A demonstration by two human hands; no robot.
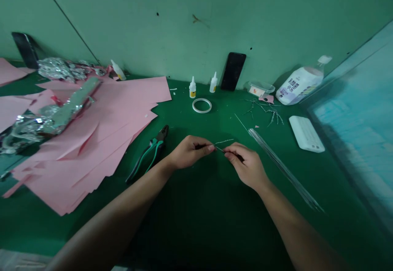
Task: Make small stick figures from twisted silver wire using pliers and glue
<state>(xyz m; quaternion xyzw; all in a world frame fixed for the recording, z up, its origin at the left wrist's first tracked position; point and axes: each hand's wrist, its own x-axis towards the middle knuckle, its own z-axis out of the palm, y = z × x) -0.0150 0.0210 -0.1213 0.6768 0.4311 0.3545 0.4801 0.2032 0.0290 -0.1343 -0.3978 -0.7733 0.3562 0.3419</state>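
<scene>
Both my hands meet over the green table (196, 213) near its middle. My left hand (188, 151) is closed in a pinch on a thin twisted silver wire (223, 142). My right hand (247, 164) is closed too, pinching the same wire from the right. The wire's free end sticks out up and to the right between the two hands. Green-handled pliers (150, 152) lie just left of my left hand. A bundle of straight wires (282, 168) lies on the table to the right of my right hand.
Pink paper sheets (101, 140) and crumpled foil (58, 115) cover the left side. At the back stand two glue bottles (192, 87), a tape ring (202, 105), a dark phone (233, 71), a small tub (260, 89), a white bottle (299, 84), wire figures (264, 109) and a white power bank (306, 134).
</scene>
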